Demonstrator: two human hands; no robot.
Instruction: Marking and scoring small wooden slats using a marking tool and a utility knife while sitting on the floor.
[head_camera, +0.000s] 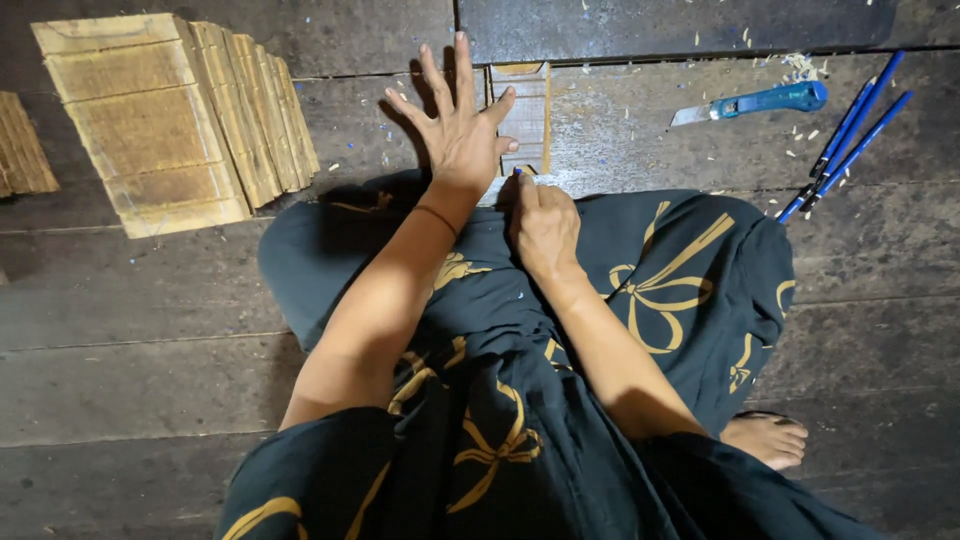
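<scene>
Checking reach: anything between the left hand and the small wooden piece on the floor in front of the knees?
Nothing visible. The left hand hovers with fingers spread right beside the small wooden piece, partly overlapping its left edge. The right hand sits nearer, on the dark cloth.

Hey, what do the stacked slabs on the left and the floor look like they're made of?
Stacked slabs: probably dry bamboo or palm-leaf strips joined in panels; pale tan, matt, with fine parallel grain. Floor: wooden planks, dark, worn and unpolished, with visible seams and grain, scattered with pale shavings.
</scene>
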